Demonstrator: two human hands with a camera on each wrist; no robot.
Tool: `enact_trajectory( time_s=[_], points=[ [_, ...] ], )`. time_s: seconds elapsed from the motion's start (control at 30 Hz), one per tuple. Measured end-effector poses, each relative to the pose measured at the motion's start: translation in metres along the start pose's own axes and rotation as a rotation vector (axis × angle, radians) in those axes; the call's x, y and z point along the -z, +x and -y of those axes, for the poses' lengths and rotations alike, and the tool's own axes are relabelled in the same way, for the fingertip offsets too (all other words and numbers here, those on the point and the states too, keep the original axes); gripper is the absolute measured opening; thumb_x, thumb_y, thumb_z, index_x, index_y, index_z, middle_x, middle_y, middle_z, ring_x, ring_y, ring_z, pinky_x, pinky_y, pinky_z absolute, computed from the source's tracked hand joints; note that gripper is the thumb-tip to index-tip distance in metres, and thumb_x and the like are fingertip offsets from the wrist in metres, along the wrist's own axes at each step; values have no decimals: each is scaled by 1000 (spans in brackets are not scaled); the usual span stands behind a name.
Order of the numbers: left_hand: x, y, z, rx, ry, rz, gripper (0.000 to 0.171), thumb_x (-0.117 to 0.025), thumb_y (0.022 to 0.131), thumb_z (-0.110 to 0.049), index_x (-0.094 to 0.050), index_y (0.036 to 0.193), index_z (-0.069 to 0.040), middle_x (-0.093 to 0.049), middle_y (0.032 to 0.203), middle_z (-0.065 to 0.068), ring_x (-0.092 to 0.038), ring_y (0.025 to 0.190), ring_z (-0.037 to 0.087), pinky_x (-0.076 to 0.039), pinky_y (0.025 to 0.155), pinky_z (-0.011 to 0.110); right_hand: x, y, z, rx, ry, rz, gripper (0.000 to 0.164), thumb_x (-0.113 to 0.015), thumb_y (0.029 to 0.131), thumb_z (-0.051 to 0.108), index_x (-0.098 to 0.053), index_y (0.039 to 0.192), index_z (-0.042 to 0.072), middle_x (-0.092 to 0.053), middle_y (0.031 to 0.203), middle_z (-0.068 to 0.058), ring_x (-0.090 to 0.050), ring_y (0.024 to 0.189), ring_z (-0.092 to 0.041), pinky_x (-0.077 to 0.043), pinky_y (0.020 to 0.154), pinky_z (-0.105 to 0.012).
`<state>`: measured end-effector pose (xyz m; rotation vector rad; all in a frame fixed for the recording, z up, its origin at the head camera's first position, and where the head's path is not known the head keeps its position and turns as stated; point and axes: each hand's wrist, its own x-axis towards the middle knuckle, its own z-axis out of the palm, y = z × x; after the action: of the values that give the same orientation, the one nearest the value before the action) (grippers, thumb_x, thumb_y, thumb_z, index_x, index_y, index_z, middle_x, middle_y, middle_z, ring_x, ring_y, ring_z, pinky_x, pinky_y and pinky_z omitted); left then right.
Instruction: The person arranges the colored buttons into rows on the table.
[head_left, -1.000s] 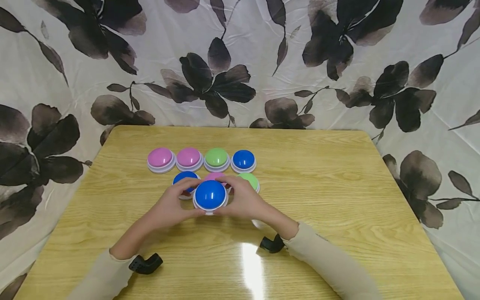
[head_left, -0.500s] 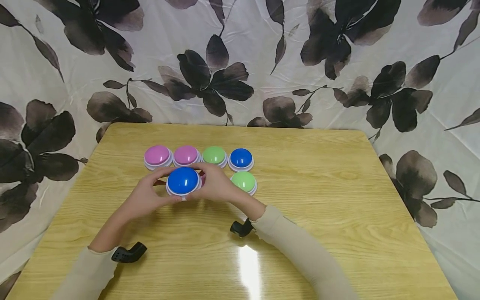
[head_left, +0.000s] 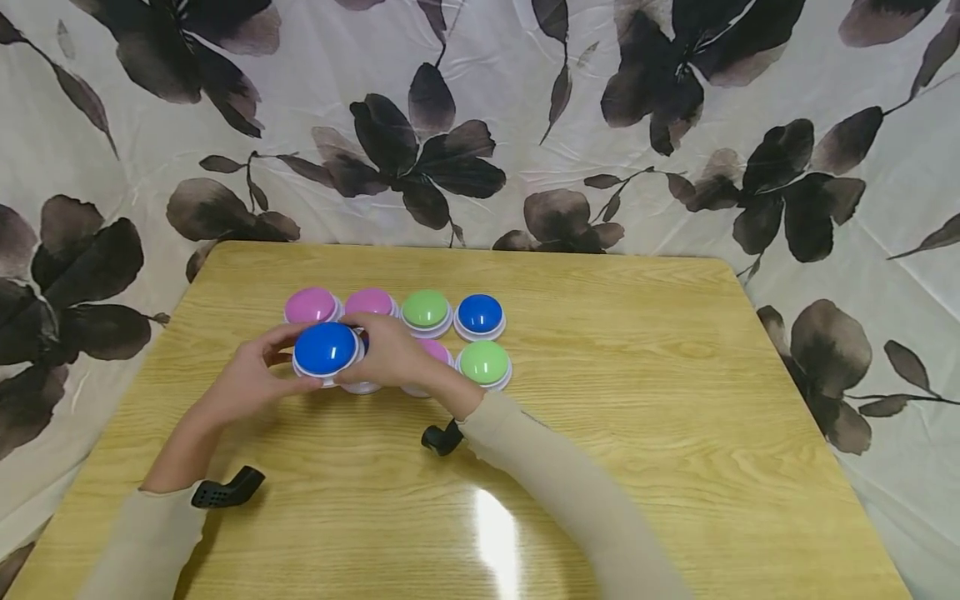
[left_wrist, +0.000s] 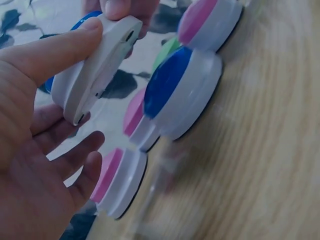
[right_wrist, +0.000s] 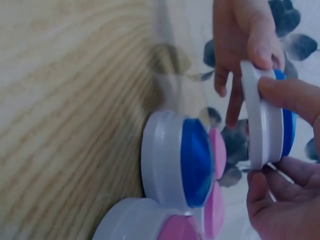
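Both hands share the grip on a blue dome button [head_left: 326,349], which is lifted clear of the desk [head_left: 675,400] at the left end of the near row. From the left, the left hand [head_left: 247,379] pinches its white rim, thumb on the near edge and fingers reaching over the far edge; the left wrist view shows a fingertip lying along the flat white underside [left_wrist: 95,65], with the lower fingers spread loosely below it. From the right, the right hand [head_left: 386,354] closes on the opposite rim, thumb and fingers curled round the white base [right_wrist: 262,120], as the right wrist view shows. So the button sits between the two hands, tilted a little, its blue dome facing up toward the head camera.

Just beneath and to the right of it, another blue button [right_wrist: 175,167] rests on the desk, mostly hidden by the right hand in the head view. Next in that near row come a pink button [head_left: 437,354], partly covered by the right wrist, and a light green button [head_left: 484,364]. Behind them stands the far row: pink button [head_left: 311,306], second pink button [head_left: 369,302], green button [head_left: 425,310] and blue button [head_left: 480,314], set close side by side. A floral cloth [head_left: 675,125] hangs behind the desk.
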<state>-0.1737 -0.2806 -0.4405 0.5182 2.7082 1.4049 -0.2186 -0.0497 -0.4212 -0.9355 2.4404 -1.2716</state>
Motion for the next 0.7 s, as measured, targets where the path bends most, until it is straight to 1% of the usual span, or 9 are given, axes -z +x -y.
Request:
enact_trajectory(
  time_s=[0.03,0.1,0.2,0.27,0.33,0.5,0.57,0.7],
  points=[
    [3,1,-1,13,4,4,75,-82,80,-15,-43,144,-6,-51,137,16,-47,121,21,-42,93,21,-1,3,0,0,-4,5,75,-88,71,25,-53,135,7,-60,125,-1,-54,107,-9,-45,88,-17],
    [7,3,-1,34,17,15,75,-81,81,-16,-43,144,-4,-50,137,18,-46,121,32,-44,96,32,-2,9,-1,-5,-11,11,75,-87,72,27,-53,136,8,-59,126,0,-54,108,-9,-45,87,-17],
    [13,7,1,47,16,20,74,-81,81,-17,-43,143,-2,-49,138,19,-45,123,36,-43,98,50,-4,16,-3,-20,-3,0,75,-86,73,28,-53,136,8,-59,124,0,-53,107,-9,-46,85,-18],
    [16,9,4,48,17,15,74,-81,81,-15,-43,143,-2,-49,138,19,-44,124,37,-41,97,57,-5,20,-3,-38,-4,-3,75,-86,73,30,-52,136,9,-59,124,0,-53,107,-10,-47,85,-19],
    [19,9,8,57,21,8,73,-81,81,-15,-43,143,-2,-48,139,18,-44,124,36,-42,97,57,-7,25,-2,-52,-12,5,76,-86,73,32,-52,137,9,-59,124,1,-53,107,-9,-46,86,-19],
    [25,7,17,96,48,-9,73,-80,82,-18,-43,142,-2,-48,138,18,-44,124,36,-45,97,51,-13,38,-2,-71,-36,37,79,-86,73,36,-50,139,10,-57,128,2,-53,110,-9,-45,90,-20],
    [26,8,20,104,48,-14,73,-80,82,-19,-43,142,-1,-47,138,19,-43,125,37,-44,97,53,-15,43,-3,-74,-38,44,80,-86,73,36,-50,139,10,-57,129,2,-54,111,-9,-45,90,-20],
    [26,11,24,112,46,-6,77,-81,82,-21,-41,143,1,-45,139,22,-41,126,41,-38,98,61,-17,49,-9,-86,-42,55,79,-86,73,35,-49,139,11,-56,130,2,-53,111,-9,-45,90,-19]
  ],
)
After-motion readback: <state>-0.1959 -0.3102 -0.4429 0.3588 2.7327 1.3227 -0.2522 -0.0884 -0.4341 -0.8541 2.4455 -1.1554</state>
